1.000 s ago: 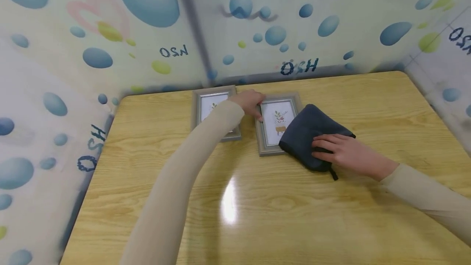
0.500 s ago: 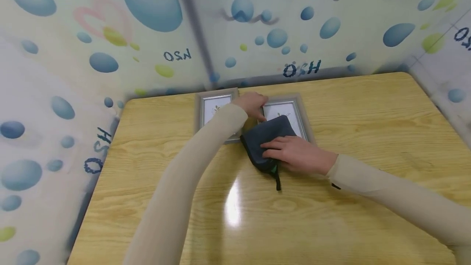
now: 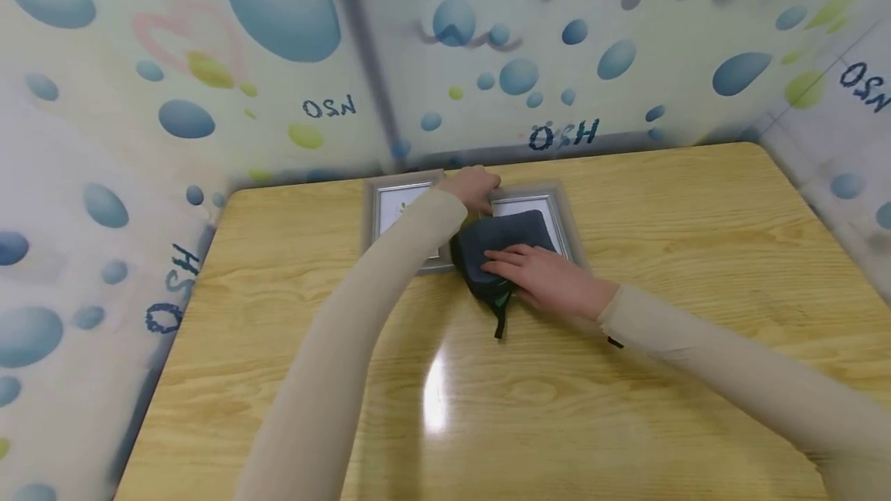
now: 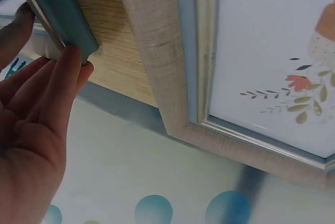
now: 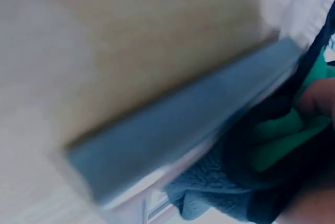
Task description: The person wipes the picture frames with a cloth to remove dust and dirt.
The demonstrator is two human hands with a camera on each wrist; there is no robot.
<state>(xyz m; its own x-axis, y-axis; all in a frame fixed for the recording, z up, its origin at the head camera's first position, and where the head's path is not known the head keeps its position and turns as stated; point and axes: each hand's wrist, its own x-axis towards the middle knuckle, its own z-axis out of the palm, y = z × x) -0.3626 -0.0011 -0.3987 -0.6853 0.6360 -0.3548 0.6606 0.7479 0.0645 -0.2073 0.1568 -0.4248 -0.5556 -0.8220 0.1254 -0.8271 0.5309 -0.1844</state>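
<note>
Two picture frames with grey wood-look borders lie side by side, the left frame (image 3: 370, 215) and the right frame (image 3: 569, 230). My left hand (image 3: 473, 185) holds the right frame by its upper left corner; in the left wrist view, fingertips (image 4: 70, 62) and thumb pinch its edge (image 4: 65, 14). My right hand (image 3: 546, 273) grips a dark blue folded cloth (image 3: 504, 230) with black edging and a loop, pressed over the right frame's picture. Green inner fabric (image 5: 272, 150) shows in the right wrist view. The cloth hides most of that picture.
The frames lie near the back edge of a wooden table (image 3: 292, 331), close to a wall (image 3: 487, 45) with printed blue and green drops. My left sleeve (image 3: 355, 308) crosses over the left frame.
My right hand has swept the cloth leftward from the right frame's right side, then slightly farther left and up. My left hand keeps its hold on the corner.
</note>
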